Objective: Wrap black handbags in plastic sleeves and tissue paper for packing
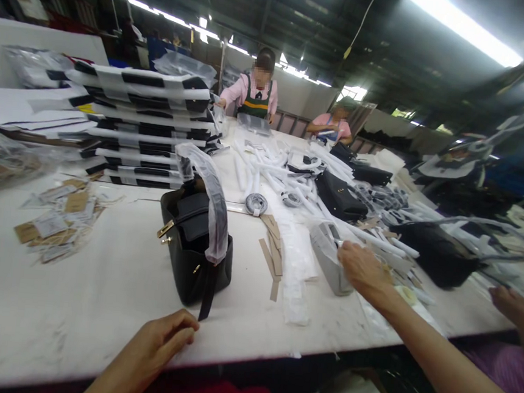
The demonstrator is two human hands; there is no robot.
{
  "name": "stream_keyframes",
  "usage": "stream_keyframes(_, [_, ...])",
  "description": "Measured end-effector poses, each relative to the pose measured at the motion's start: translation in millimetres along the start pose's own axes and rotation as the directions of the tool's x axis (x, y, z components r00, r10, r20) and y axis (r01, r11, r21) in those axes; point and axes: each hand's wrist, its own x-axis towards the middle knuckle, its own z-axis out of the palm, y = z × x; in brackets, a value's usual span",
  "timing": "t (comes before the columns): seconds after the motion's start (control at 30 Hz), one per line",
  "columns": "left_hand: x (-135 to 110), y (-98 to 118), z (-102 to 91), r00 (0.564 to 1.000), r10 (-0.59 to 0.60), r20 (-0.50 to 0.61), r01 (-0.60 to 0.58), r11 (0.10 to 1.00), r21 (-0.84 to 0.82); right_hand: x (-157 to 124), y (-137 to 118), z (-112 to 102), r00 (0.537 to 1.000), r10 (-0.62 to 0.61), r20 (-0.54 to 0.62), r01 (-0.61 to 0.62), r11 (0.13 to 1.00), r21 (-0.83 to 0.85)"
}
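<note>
A black handbag (194,239) with gold-coloured hardware stands on the white table, its top flap partly raised. Clear plastic wrap (217,217) covers its arched handle. My left hand (160,343) is closed in front of the bag, fingertips at the lower end of a dangling black strap (209,293); whether they grip it, I cannot tell. To the right, my right hand (363,269) is closed at the rim of a grey, open-topped pouch-like container (331,267). What its fingers hold is hidden.
Padded black bags (151,98) are stacked at the back left, near loose tags (64,222). Brown strips (272,252), white wrapped rolls and more black bags (342,194) crowd the right. Two people (258,92) work across the table; another person's hand (516,307) is at right.
</note>
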Motion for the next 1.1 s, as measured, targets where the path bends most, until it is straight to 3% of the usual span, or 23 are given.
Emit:
stream_keyframes(0.1, [-5, 12, 4.7, 0.996, 0.020, 0.092, -0.022, 0.999, 0.024, -15, 10, -23, 0.998, 0.026, 0.052, -0.034, 0.987, 0.155])
stream_keyframes(0.17, [-8, 31, 8.4, 0.988, 0.081, 0.129, -0.085, 0.996, 0.027, -29, 2, -39, 0.980, -0.102, 0.169, 0.005, 0.871, 0.491])
stream_keyframes(0.23, [-10, 55, 13.2, 0.977, 0.187, 0.103, -0.189, 0.982, 0.007, -44, -20, -54, 0.903, -0.335, 0.269, -0.044, 0.550, 0.834])
stream_keyframes(0.27, [-10, 68, 16.3, 0.965, 0.255, 0.068, -0.254, 0.967, -0.012, -50, -35, -61, 0.843, -0.453, 0.289, -0.112, 0.378, 0.919])
stream_keyframes(0.3, [-8, 79, 20.0, 0.947, 0.321, 0.033, -0.320, 0.947, -0.029, -57, -52, -67, 0.778, -0.552, 0.299, -0.180, 0.260, 0.949])
stream_keyframes(0.4, [-1, 101, 33.5, 0.917, 0.397, -0.026, -0.398, 0.917, -0.039, -67, -98, -79, 0.611, -0.735, 0.293, -0.311, 0.117, 0.943])
stream_keyframes(0.47, [5, 103, 42.0, 0.950, 0.309, -0.050, -0.312, 0.949, -0.053, -67, -119, -81, 0.581, -0.772, 0.257, -0.330, 0.065, 0.942])
stream_keyframes(0.6, [8, 88, 48.5, 0.997, 0.059, -0.050, -0.068, 0.975, -0.214, -59, -134, -72, 0.680, -0.722, 0.125, -0.233, -0.051, 0.971])
stream_keyframes(0.67, [5, 78, 46.4, 0.997, 0.009, -0.083, -0.033, 0.956, -0.291, -56, -139, -66, 0.719, -0.691, 0.071, -0.197, -0.105, 0.975])
stream_keyframes(0.73, [2, 70, 43.3, 0.992, -0.020, -0.121, -0.021, 0.945, -0.325, -55, -148, -60, 0.722, -0.690, 0.050, -0.196, -0.134, 0.971])
stream_keyframes(0.8, [-1, 61, 41.2, 0.991, -0.050, -0.128, 0.003, 0.940, -0.342, -56, -165, -53, 0.747, -0.663, 0.049, -0.174, -0.124, 0.977])
stream_keyframes(0.93, [-5, 44, 42.2, 0.985, -0.066, -0.161, -0.001, 0.923, -0.384, -61, -208, -41, 0.893, -0.447, 0.056, -0.087, -0.049, 0.995])
stream_keyframes(1.1, [-8, 31, 41.3, 0.961, -0.161, -0.224, 0.023, 0.857, -0.515, -58, -231, -32, 0.919, -0.393, 0.013, -0.036, -0.051, 0.998])
